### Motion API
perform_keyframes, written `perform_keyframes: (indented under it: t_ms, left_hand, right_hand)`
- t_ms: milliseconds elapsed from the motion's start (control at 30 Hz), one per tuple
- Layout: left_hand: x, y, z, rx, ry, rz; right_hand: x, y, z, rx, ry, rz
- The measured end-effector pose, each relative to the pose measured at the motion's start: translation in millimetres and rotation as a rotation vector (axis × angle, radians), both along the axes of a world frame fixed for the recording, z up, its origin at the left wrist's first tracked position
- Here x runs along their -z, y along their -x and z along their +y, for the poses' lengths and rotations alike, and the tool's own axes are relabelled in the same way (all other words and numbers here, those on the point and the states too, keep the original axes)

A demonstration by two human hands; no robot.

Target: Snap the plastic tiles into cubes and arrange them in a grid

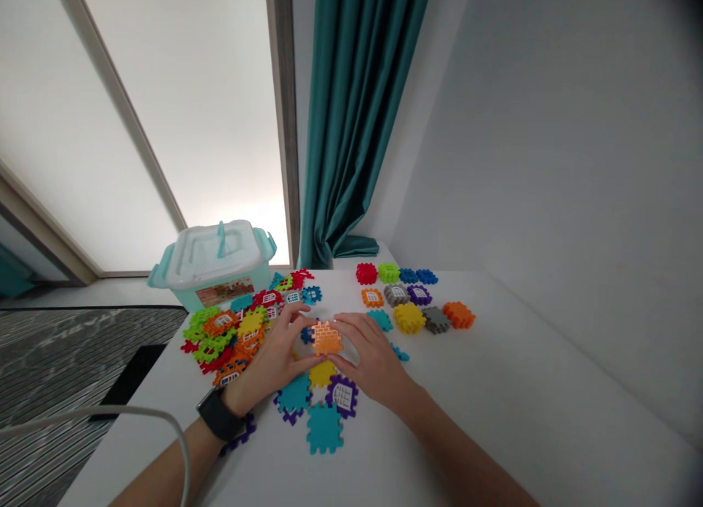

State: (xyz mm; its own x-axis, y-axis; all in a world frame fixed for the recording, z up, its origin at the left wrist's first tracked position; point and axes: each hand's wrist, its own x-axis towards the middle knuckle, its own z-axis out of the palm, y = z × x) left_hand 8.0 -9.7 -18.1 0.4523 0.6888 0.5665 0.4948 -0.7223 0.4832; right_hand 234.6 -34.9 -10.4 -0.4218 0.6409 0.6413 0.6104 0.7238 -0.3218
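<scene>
Between my two hands is an orange interlocking tile (326, 339) with notched edges and a brick-like pattern on its upper half. My left hand (284, 343), wearing a dark watch (220, 413) at the wrist, grips its left side with thumb and fingers. On the opposite side, the thumb and fingertips of my right hand (369, 349) hold the same tile. Just below lie a yellow tile (322, 374), a purple window tile (343, 396) and turquoise tiles (324, 428). A blue piece (307, 335) shows partly behind the orange one.
A mixed heap of colourful tiles (220, 342) spreads along the left of the white table (384, 463). Stacks sorted by colour, such as a yellow stack (409, 318), stand at the back right. A lidded tub (220, 261) sits back left. A pale cable (137, 412) crosses the lower left.
</scene>
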Motion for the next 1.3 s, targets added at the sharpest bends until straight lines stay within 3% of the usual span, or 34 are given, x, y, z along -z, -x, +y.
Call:
perform_keyframes:
  t_ms: [300, 500, 633, 800, 1300]
  left_hand:
    - [-5.8, -2, 3, -0.009, -0.081, 0.141]
    - [-5.9, -12, 9, -0.037, -0.163, 0.197]
    - [-6.9, -24, 12, -0.013, -0.188, 0.212]
    - [-9.1, -47, 12, 0.023, -0.190, 0.178]
    - [-1.8, -149, 19, 0.155, -0.153, 0.237]
  right_hand:
    - [-1, -12, 1, -0.014, 0.014, -0.003]
    - [3, -17, -4, 0.111, 0.045, 0.015]
    - [3, -24, -7, 0.160, -0.016, -0.011]
    - [3, -40, -13, 0.213, -0.109, -0.031]
    - [23, -125, -35, 0.434, -0.106, -0.030]
